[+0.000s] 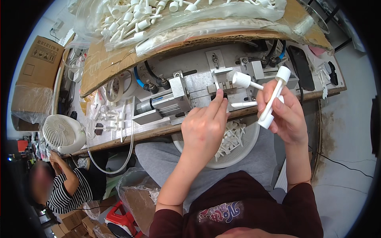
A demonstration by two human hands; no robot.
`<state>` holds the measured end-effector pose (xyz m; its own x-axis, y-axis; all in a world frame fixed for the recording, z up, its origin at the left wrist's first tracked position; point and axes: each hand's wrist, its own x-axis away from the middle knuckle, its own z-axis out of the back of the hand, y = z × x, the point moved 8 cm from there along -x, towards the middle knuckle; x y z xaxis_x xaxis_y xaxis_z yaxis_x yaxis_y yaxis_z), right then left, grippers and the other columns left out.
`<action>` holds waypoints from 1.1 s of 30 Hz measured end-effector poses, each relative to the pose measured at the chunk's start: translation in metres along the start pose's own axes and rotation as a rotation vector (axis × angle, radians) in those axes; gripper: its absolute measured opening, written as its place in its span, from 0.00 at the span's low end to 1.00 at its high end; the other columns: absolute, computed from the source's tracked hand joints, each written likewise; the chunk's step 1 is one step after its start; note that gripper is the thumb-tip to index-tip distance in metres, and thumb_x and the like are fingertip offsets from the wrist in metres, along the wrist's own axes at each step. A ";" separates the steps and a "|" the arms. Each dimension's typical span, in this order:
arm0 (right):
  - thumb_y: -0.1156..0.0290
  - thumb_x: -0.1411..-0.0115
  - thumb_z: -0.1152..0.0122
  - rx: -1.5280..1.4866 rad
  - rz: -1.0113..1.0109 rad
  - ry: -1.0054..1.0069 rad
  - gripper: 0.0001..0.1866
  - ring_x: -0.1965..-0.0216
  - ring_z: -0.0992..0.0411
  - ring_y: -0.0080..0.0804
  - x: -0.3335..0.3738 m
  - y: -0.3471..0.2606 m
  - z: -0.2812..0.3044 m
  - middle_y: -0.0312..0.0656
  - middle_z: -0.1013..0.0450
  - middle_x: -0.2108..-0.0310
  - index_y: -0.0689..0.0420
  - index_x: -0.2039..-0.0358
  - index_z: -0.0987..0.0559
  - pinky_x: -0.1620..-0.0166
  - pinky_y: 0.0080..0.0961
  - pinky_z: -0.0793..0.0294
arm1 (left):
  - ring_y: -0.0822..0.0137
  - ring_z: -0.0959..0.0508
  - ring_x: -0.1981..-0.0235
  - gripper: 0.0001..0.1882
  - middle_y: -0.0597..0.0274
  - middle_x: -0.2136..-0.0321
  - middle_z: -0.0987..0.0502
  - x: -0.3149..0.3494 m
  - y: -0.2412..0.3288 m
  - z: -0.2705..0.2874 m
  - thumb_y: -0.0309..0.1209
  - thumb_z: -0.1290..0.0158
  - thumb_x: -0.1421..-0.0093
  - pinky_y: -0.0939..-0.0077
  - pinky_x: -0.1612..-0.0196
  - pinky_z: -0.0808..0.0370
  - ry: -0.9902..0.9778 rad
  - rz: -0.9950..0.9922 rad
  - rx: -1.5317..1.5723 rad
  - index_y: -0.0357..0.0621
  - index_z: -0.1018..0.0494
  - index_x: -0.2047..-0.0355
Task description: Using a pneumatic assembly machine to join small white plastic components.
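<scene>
My right hand [286, 113] is closed around a small bunch of white plastic capped sticks [273, 99]. One ribbed cap [241, 79] points left and another [283, 74] points up, while a thin white stem [243, 104] juts out below. My left hand [204, 129] reaches into the metal clamping fixture [222, 86] with index and middle fingers stretched out together. The index fingertip touches or nearly touches a thin white stem [216, 81] in the fixture. My left thumb is hidden.
Pneumatic cylinders [162, 104] with hoses flank the fixture. A cardboard sheet [107, 65] behind bears a pile of capped sticks [133, 16]. A basket [254, 141] of white parts sits at my lap. A fan [63, 133] stands left, near another person [71, 186]. A black phone [300, 67] lies right.
</scene>
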<state>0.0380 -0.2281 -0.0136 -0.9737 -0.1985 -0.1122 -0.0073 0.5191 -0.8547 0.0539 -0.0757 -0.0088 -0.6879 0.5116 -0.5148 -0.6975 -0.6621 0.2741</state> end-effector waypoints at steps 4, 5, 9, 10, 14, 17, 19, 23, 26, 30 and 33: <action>0.64 0.29 0.47 -0.018 -0.027 0.001 0.13 0.81 0.36 0.14 0.005 0.001 0.002 0.43 0.28 0.64 0.61 0.55 0.31 0.78 0.10 0.36 | 0.67 0.24 0.80 0.15 0.66 0.53 0.17 0.003 -0.003 0.000 0.28 0.32 0.51 0.77 0.73 0.26 0.023 0.002 0.012 0.43 0.17 0.61; 0.64 0.28 0.48 -0.017 -0.036 -0.001 0.13 0.81 0.36 0.14 0.007 0.002 0.003 0.43 0.28 0.65 0.61 0.54 0.31 0.78 0.09 0.37 | 0.67 0.24 0.81 0.16 0.66 0.53 0.17 0.003 -0.003 0.000 0.28 0.32 0.52 0.77 0.73 0.26 0.023 0.003 0.012 0.43 0.17 0.61; 0.62 0.29 0.47 0.005 -0.101 0.010 0.14 0.81 0.37 0.13 0.014 0.008 0.005 0.41 0.28 0.66 0.60 0.55 0.30 0.79 0.09 0.39 | 0.68 0.20 0.78 0.15 0.55 0.52 0.18 0.004 -0.002 -0.001 0.28 0.35 0.49 0.76 0.71 0.25 -0.020 -0.026 0.009 0.36 0.18 0.60; 0.62 0.29 0.47 -0.004 -0.111 0.004 0.14 0.81 0.37 0.13 0.016 0.009 0.005 0.41 0.28 0.66 0.60 0.55 0.30 0.80 0.09 0.39 | 0.68 0.19 0.77 0.16 0.54 0.52 0.18 0.004 -0.008 -0.001 0.29 0.36 0.47 0.76 0.69 0.24 -0.042 0.041 0.136 0.36 0.19 0.59; 0.61 0.31 0.45 -0.044 -0.194 -0.021 0.15 0.81 0.38 0.12 0.023 0.018 0.002 0.40 0.28 0.67 0.60 0.56 0.29 0.80 0.10 0.41 | 0.67 0.16 0.68 0.17 0.50 0.50 0.20 0.012 -0.029 -0.005 0.31 0.40 0.37 0.75 0.62 0.19 -0.104 0.472 1.037 0.35 0.21 0.50; 0.61 0.32 0.43 -0.044 -0.270 -0.087 0.15 0.81 0.38 0.13 0.026 0.027 -0.005 0.40 0.28 0.67 0.60 0.56 0.28 0.80 0.11 0.42 | 0.60 0.16 0.61 0.17 0.41 0.49 0.23 0.014 -0.024 -0.004 0.26 0.45 0.33 0.71 0.57 0.17 -0.211 0.557 1.541 0.26 0.25 0.47; 0.61 0.32 0.43 -0.035 -0.282 -0.149 0.15 0.81 0.37 0.13 0.028 0.031 -0.012 0.40 0.27 0.67 0.60 0.56 0.28 0.80 0.11 0.42 | 0.59 0.16 0.61 0.17 0.43 0.52 0.22 0.017 -0.018 -0.001 0.25 0.44 0.34 0.71 0.55 0.17 -0.358 0.483 1.490 0.26 0.24 0.48; 0.62 0.31 0.44 -0.087 -0.222 -0.071 0.14 0.81 0.37 0.14 0.028 0.029 -0.003 0.40 0.27 0.68 0.60 0.57 0.28 0.81 0.10 0.41 | 0.64 0.17 0.57 0.21 0.53 0.59 0.21 0.021 -0.024 0.013 0.13 0.35 0.48 0.75 0.53 0.16 -0.329 0.339 1.553 0.31 0.20 0.52; 0.62 0.31 0.45 -0.031 -0.127 0.077 0.13 0.80 0.36 0.13 0.025 0.022 0.010 0.39 0.28 0.68 0.60 0.59 0.28 0.81 0.09 0.40 | 0.64 0.17 0.60 0.20 0.52 0.58 0.20 0.019 -0.029 0.023 0.18 0.30 0.53 0.71 0.56 0.15 -0.145 0.303 1.106 0.34 0.18 0.58; 0.63 0.31 0.45 0.006 -0.151 0.090 0.12 0.80 0.36 0.13 0.024 0.024 0.005 0.39 0.28 0.68 0.60 0.59 0.28 0.79 0.11 0.39 | 0.65 0.16 0.64 0.15 0.55 0.55 0.18 0.018 -0.019 0.017 0.23 0.31 0.50 0.75 0.61 0.18 0.032 0.134 0.386 0.38 0.17 0.61; 0.64 0.31 0.45 0.041 -0.184 0.093 0.11 0.79 0.36 0.13 0.025 0.025 0.003 0.38 0.27 0.67 0.60 0.58 0.28 0.79 0.12 0.38 | 0.65 0.18 0.72 0.14 0.60 0.54 0.17 0.013 -0.008 0.007 0.25 0.33 0.50 0.77 0.68 0.22 0.064 0.025 0.145 0.40 0.17 0.61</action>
<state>0.0137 -0.2226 -0.0392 -0.9736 -0.2081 0.0935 -0.1796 0.4466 -0.8765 0.0497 -0.0597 -0.0118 -0.6944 0.4572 -0.5557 -0.7053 -0.5854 0.3998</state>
